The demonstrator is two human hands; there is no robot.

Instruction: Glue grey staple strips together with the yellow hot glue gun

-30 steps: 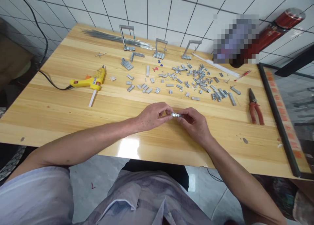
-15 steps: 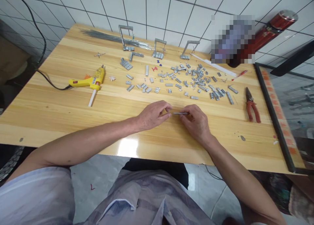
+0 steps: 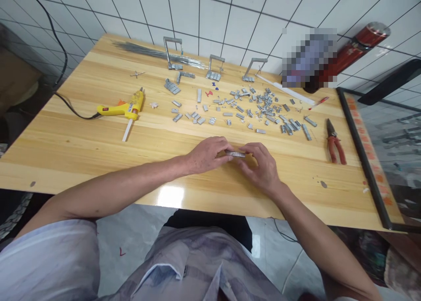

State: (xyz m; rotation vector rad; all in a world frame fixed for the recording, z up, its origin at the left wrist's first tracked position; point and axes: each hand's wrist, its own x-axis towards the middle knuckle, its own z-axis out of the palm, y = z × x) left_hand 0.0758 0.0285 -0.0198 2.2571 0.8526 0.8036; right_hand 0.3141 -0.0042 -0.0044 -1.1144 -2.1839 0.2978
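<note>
A short grey metal strip, which looks like a stick of staples, is held just above the table near its front edge. My left hand pinches its left end between thumb and fingers. My right hand is at the strip's right end, thumb and index finger apart, the fingertip by the metal. Beyond my hands, similar loose staple strips lie scattered and heaped. Three small frames built from grey strips stand along the back.
A yellow hot glue gun lies left, its cord trailing off the table. Red-handled pliers lie right, near a dark-framed glass panel. At the back are thin metal wires, a red flask and a red pen.
The strip has passed from my right hand's grip to my left fingers and moved slightly left. My right thumb and finger have spread. The view has shifted a little.
</note>
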